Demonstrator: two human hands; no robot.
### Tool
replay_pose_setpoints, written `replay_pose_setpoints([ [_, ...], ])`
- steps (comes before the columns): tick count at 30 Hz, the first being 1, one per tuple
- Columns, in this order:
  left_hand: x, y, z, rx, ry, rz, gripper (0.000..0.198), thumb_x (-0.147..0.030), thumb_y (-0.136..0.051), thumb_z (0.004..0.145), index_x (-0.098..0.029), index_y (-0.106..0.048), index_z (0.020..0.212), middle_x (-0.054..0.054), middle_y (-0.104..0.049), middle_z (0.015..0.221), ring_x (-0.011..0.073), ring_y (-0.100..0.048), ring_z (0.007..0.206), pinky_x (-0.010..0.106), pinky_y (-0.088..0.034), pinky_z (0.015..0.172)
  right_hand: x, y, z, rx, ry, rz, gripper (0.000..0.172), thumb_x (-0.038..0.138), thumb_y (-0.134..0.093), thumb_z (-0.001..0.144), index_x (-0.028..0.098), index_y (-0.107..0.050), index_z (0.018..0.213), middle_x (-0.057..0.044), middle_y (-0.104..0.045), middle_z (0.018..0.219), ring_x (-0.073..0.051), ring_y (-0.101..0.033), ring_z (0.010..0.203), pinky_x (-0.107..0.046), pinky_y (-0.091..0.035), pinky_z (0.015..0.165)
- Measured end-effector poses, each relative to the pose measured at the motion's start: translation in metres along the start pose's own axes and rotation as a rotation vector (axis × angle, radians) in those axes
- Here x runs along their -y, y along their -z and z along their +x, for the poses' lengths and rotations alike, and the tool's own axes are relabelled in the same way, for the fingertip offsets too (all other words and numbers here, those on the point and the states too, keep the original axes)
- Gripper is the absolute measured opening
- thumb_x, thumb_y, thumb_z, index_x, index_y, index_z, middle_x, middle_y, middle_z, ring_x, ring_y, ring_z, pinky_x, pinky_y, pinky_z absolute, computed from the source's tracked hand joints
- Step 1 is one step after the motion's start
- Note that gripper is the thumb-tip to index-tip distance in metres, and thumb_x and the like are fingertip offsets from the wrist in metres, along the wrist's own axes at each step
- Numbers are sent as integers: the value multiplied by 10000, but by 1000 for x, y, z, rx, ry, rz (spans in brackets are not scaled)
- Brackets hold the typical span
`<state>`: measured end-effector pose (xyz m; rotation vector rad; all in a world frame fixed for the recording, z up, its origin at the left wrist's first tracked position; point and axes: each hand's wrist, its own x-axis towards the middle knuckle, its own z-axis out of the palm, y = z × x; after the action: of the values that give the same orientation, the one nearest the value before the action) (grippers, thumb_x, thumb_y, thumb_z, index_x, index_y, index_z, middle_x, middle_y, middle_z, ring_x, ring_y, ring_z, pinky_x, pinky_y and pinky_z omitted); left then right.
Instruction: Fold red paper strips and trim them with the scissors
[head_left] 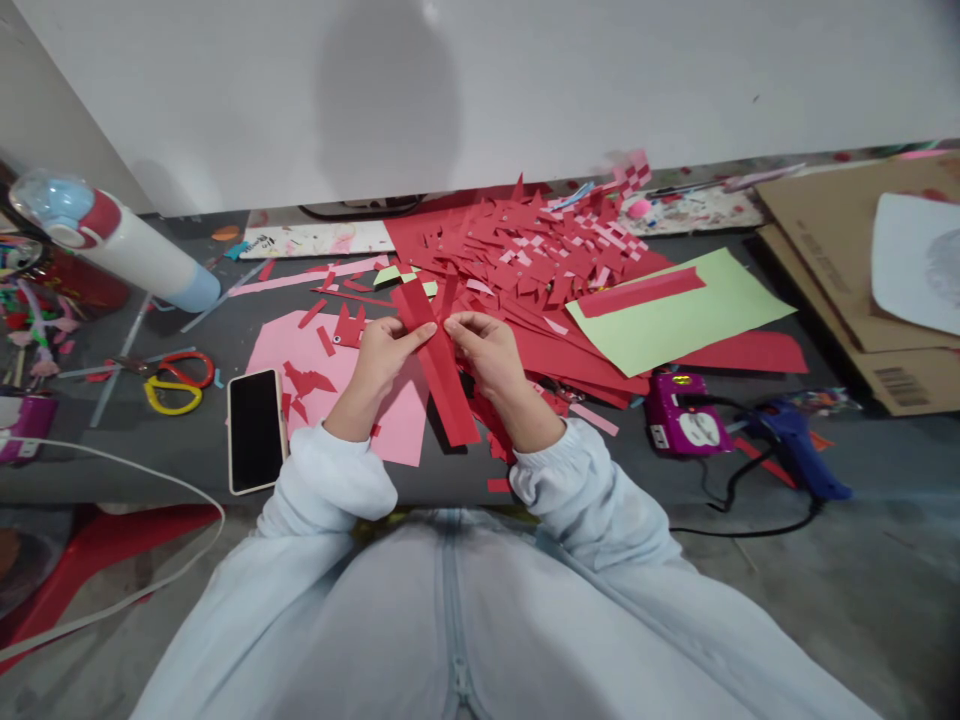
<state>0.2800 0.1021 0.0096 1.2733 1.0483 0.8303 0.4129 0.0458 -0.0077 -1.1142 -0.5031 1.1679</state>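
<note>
My left hand (388,357) pinches a long red paper strip (448,398) that slants down toward my body. Close beside it, my right hand (487,350) is closed on a narrower red paper strip (447,292), which crosses the wide one near its upper end. The thumbs almost meet at the crossing. Under my left forearm lies a pink paper sheet (401,420) with red scraps on it. A red cut-out with a small eye (347,328) rests just left of my left hand. Beyond my hands is a heap of red paper pieces (517,245), some woven with pink.
On the left are a phone (255,430), scissors (176,385) and a leaning white bottle (142,245). Right of my hands lie a green sheet (660,335), a purple box (686,415), a blue glue gun (799,445) with a black cord, and cardboard (817,270). A white panel (562,90) stands behind.
</note>
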Motion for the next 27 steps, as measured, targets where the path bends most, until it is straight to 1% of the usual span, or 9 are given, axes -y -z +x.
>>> replay_pose_setpoints([
  [4, -3, 0, 0, -14, -1, -36, 449, -481, -865, 556, -162, -548, 548, -33, -523, 544, 92, -480, 542, 242, -369, 527, 2, 5, 3, 48, -40, -51, 360, 422, -870, 522, 168, -679, 693, 60, -564, 565, -35, -428, 478, -203, -386, 500],
  [7, -3, 1, 1, 28, 3, -53, 445, -483, -870, 551, -167, -558, 570, -26, -538, 561, 102, -501, 561, 243, -378, 531, 3, 9, 5, 70, -49, -97, 363, 429, -865, 526, 165, -675, 688, 58, -555, 563, -37, -412, 478, -212, -388, 506],
  [12, 0, 2, 2, 50, -7, 17, 497, -471, -864, 565, -171, -473, 509, -50, -445, 527, 70, -411, 509, 235, -313, 492, 3, 6, 4, 63, -14, -88, 392, 469, -856, 515, 178, -657, 684, 56, -538, 558, -50, -418, 487, -221, -386, 505],
  [16, 2, 1, 1, 47, -21, -4, 453, -454, -849, 603, -159, -512, 536, -47, -470, 546, 66, -418, 520, 231, -336, 508, 1, 2, 2, 42, 16, -75, 388, 467, -850, 531, 178, -651, 697, 41, -565, 601, -58, -445, 518, -226, -399, 532],
  [19, 2, -1, 0, 15, -30, -26, 442, -432, -854, 606, -156, -519, 521, -48, -475, 536, 65, -424, 516, 230, -347, 510, -1, 1, 2, 22, 15, -50, 389, 467, -848, 544, 179, -649, 713, 41, -561, 606, -62, -455, 527, -225, -399, 533],
  [21, 2, -2, -1, -2, -31, -59, 408, -427, -859, 598, -153, -562, 541, -39, -512, 553, 76, -460, 531, 235, -374, 526, -2, 0, 1, 5, 9, -18, 390, 463, -853, 541, 179, -647, 712, 50, -544, 590, -55, -436, 509, -220, -386, 514],
  [23, 1, -2, -1, 9, -25, -108, 365, -427, -860, 594, -149, -623, 598, -22, -572, 600, 92, -508, 560, 244, -411, 555, 0, 0, 1, -11, 15, -3, 391, 458, -860, 530, 179, -646, 701, 59, -536, 578, -45, -415, 491, -215, -370, 499],
  [25, 0, -1, -1, 19, -15, -133, 350, -429, -857, 597, -145, -656, 638, -6, -615, 641, 103, -540, 585, 252, -437, 580, 3, 0, 2, -7, 13, -13, 399, 459, -864, 516, 176, -655, 704, 55, -556, 588, -41, -420, 492, -214, -369, 503],
  [27, -1, 0, 0, 4, -11, -125, 360, -436, -858, 590, -140, -659, 637, 2, -626, 639, 108, -548, 589, 256, -443, 586, 6, 2, 2, 33, -29, -51, 410, 463, -865, 504, 170, -671, 716, 48, -573, 590, -42, -425, 491, -215, -359, 499],
])
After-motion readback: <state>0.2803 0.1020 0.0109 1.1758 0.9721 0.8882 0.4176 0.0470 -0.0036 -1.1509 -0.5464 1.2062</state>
